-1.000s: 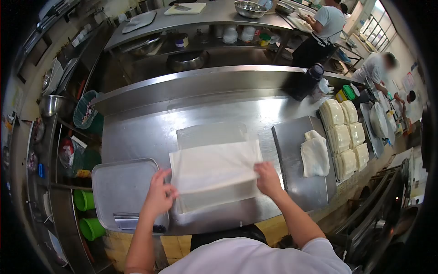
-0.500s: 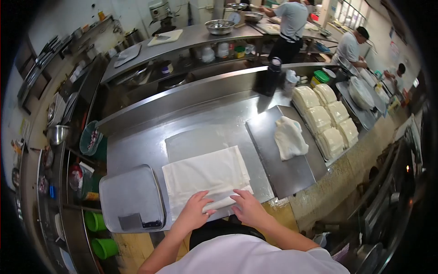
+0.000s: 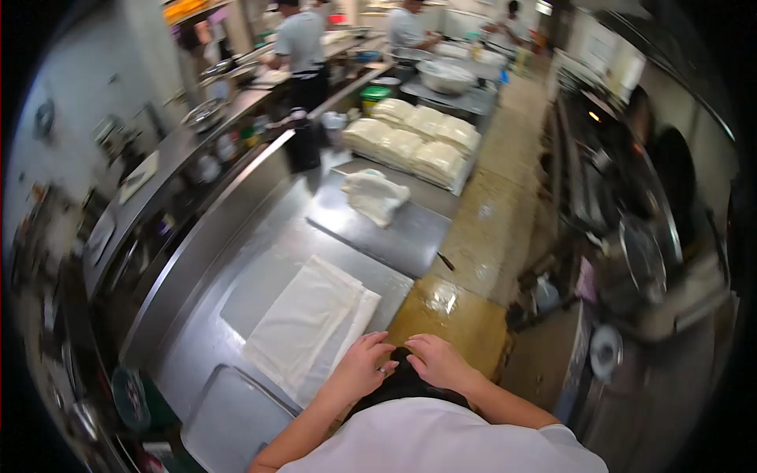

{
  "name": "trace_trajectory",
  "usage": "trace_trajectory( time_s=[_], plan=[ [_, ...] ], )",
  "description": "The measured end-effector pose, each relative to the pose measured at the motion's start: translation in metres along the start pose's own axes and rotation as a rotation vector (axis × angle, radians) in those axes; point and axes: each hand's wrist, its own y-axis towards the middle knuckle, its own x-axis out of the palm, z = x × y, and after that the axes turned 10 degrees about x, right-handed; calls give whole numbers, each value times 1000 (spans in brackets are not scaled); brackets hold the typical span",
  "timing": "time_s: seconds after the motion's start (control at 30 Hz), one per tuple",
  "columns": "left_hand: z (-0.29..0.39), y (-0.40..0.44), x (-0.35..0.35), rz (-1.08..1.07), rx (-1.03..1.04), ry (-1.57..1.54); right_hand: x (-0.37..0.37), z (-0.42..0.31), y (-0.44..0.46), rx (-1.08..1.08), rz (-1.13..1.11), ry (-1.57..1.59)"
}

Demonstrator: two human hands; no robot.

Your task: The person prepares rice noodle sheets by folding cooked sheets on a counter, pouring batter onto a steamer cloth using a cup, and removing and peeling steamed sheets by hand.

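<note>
My left hand is in front of my waist with its fingers loosely curved and apart, holding nothing visible. Close beside it, my right hand has the same curved, spread fingers and nothing in them. A flat, folded white cloth lies on the steel table, just left of my left hand and beyond it; neither hand grips it. Farther back, a crumpled white cloth rests on a grey metal board.
A metal tray sits at the table's near left. Behind the board are several white plastic-wrapped packs and a dark bottle. One person works at a far counter, with others beyond. A stove area is on the right.
The view has turned to the right. Both hands have come off the white cloth, which now lies flat and folded, and have moved together in front of my waist.
</note>
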Motion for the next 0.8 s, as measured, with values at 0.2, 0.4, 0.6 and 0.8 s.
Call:
trace_trajectory(
  time_s=[0.2,0.4,0.6,0.8],
  plan=[
    [36,-16,25,-216,182,-106,14,-29,-115,299,207,43],
    [94,-24,82,-432,409,-187,11,-35,-228,500,422,0],
    [178,-40,151,-631,614,-247,10,-50,-346,755,609,23],
    [291,-88,243,-857,847,-328,20,-59,-503,990,849,22]
  ],
)
